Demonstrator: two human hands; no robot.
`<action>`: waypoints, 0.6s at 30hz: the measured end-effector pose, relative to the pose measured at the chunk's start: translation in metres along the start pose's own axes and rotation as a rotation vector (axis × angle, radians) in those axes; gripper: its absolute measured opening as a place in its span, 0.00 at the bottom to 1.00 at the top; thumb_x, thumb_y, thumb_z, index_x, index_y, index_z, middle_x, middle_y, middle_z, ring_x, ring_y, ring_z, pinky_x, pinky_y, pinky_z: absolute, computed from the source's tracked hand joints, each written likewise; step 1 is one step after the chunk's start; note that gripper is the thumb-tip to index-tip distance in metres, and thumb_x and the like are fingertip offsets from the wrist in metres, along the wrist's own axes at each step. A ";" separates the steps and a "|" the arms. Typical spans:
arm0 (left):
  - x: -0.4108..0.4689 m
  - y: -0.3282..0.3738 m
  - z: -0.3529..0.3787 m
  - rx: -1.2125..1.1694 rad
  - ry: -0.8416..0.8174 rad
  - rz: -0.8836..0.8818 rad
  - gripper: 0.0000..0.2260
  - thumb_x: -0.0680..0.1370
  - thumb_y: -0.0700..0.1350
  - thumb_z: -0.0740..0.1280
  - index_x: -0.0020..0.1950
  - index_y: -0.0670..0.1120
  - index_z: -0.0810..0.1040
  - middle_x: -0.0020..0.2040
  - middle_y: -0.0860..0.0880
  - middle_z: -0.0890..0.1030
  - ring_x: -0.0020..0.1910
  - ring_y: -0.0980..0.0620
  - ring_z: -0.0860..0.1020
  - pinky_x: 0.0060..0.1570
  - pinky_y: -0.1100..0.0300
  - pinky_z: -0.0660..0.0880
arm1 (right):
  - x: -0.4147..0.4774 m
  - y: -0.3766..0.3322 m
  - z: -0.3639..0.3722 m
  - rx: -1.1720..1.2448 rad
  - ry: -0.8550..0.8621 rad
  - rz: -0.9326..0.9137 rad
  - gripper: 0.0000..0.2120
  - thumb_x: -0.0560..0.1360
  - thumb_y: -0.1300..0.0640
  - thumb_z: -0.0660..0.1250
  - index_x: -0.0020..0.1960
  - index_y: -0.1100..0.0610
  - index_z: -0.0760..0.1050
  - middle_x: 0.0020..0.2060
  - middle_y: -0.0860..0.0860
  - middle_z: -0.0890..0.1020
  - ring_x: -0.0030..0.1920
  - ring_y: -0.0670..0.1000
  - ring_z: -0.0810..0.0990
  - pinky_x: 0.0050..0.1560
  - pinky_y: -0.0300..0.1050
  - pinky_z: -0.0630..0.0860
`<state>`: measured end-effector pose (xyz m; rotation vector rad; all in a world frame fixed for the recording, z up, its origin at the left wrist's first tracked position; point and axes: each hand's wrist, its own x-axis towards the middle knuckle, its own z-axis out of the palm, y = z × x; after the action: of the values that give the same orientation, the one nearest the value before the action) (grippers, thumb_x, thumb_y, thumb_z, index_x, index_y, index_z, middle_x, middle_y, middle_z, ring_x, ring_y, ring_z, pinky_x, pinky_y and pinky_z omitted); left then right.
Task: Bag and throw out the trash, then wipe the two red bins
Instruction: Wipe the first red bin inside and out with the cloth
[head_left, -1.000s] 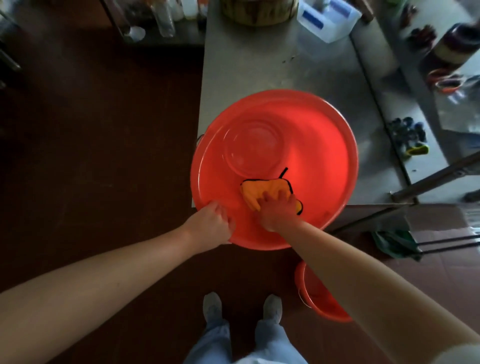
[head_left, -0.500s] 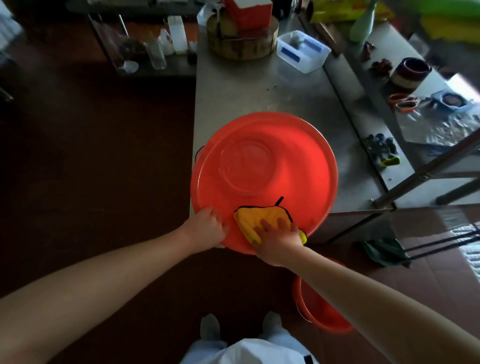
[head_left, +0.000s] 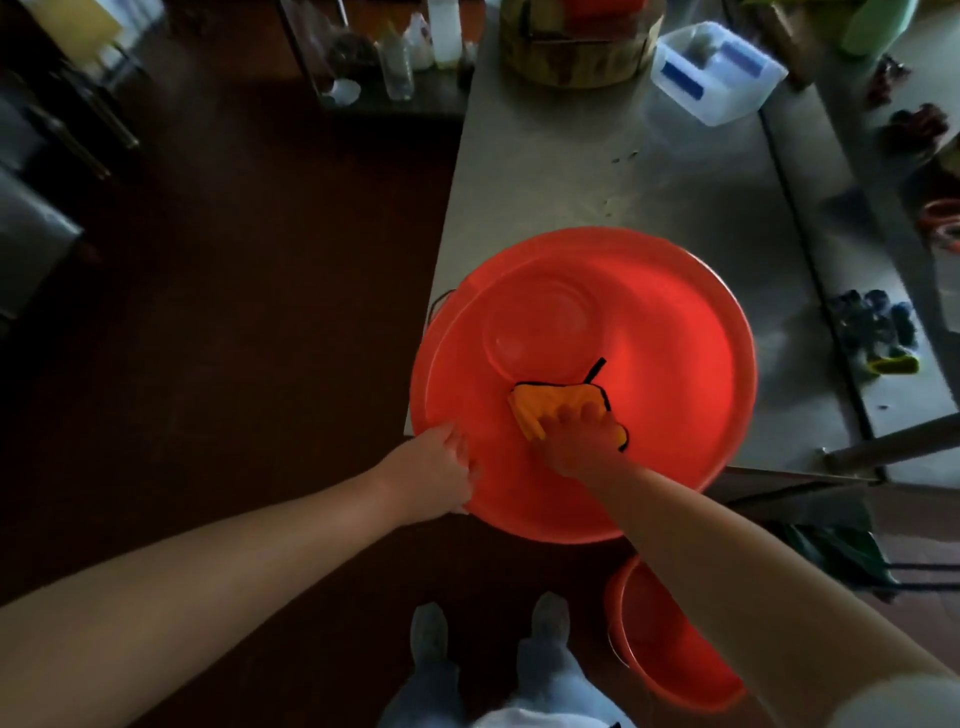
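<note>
A large red bin (head_left: 675, 332) stands at the near end of a metal table, its open mouth facing me. My left hand (head_left: 439, 475) grips its near left rim. Inside the bin, my right hand (head_left: 579, 441) presses an orange cloth (head_left: 550, 402) with black edging flat against the inner wall, fingers spread over it. A second, smaller red bin (head_left: 665, 654) stands on the floor by my right foot, partly hidden under my right forearm.
The metal table (head_left: 597, 182) carries a round wooden block (head_left: 576, 57) and a clear plastic box (head_left: 717, 73) at its far end. A lower shelf (head_left: 893, 291) with small items runs along the right. Bottles (head_left: 421, 47) stand on a rack at the back left. The floor is dark.
My right hand with the cloth has slid from the bin's near rim up the inner wall toward the bottom. My left hand keeps its hold on the rim. The camera tilted down again.
</note>
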<state>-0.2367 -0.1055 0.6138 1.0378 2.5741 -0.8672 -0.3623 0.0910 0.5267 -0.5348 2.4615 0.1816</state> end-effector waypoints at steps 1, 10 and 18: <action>0.001 0.001 -0.002 -0.012 -0.013 -0.007 0.27 0.81 0.63 0.57 0.67 0.44 0.75 0.60 0.37 0.81 0.60 0.38 0.79 0.68 0.44 0.69 | 0.006 0.003 -0.003 0.055 0.002 -0.014 0.27 0.78 0.38 0.57 0.75 0.45 0.66 0.75 0.55 0.66 0.74 0.65 0.62 0.71 0.66 0.61; 0.005 0.006 -0.012 -0.028 -0.042 -0.010 0.23 0.81 0.57 0.54 0.63 0.44 0.79 0.55 0.38 0.83 0.54 0.39 0.81 0.60 0.45 0.74 | 0.022 0.000 -0.004 -0.119 -0.027 -0.020 0.24 0.81 0.43 0.52 0.76 0.44 0.66 0.76 0.54 0.66 0.76 0.64 0.62 0.74 0.66 0.54; -0.002 -0.021 -0.017 0.009 -0.025 0.054 0.25 0.82 0.63 0.56 0.58 0.44 0.78 0.53 0.39 0.83 0.52 0.41 0.81 0.59 0.46 0.73 | -0.058 -0.003 -0.009 -0.071 0.026 -0.056 0.24 0.80 0.40 0.52 0.75 0.41 0.66 0.73 0.50 0.70 0.72 0.61 0.67 0.69 0.63 0.61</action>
<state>-0.2496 -0.1084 0.6368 1.0860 2.5120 -0.8739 -0.3236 0.1055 0.5677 -0.6400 2.4691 0.2416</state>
